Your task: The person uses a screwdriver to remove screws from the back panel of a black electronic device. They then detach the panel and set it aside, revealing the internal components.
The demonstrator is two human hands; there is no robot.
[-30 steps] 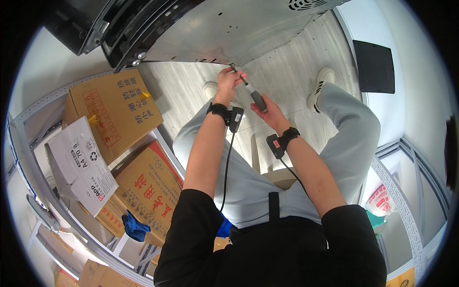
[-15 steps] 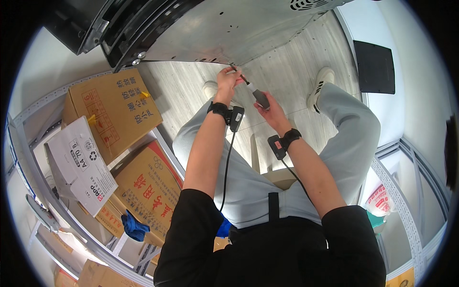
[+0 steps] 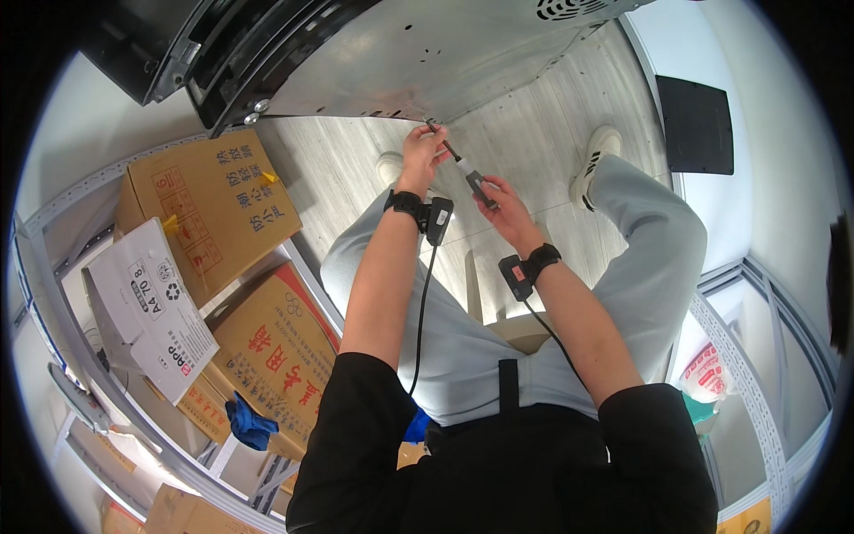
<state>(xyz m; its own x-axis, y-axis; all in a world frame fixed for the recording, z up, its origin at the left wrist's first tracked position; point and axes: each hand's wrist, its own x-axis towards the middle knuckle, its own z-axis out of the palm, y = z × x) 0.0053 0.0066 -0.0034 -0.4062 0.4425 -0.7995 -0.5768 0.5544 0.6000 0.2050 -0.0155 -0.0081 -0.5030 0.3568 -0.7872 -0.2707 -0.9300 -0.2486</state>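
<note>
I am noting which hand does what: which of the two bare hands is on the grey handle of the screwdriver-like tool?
The bare right hand is on the grey handle; the bare left hand is instead at the thin dark shaft.

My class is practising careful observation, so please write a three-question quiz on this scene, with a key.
1. Multiple choice: what does the right grip hold?
A) a cardboard box
B) a grey-handled screwdriver
C) a blue cloth

2. True or false: the left grip is nearer to the large metal panel than the right grip is.

3. Fill in the blank: the flat rectangular board at the picture's upper right is ____ in colour.

Key: 1. B; 2. True; 3. black.
</note>
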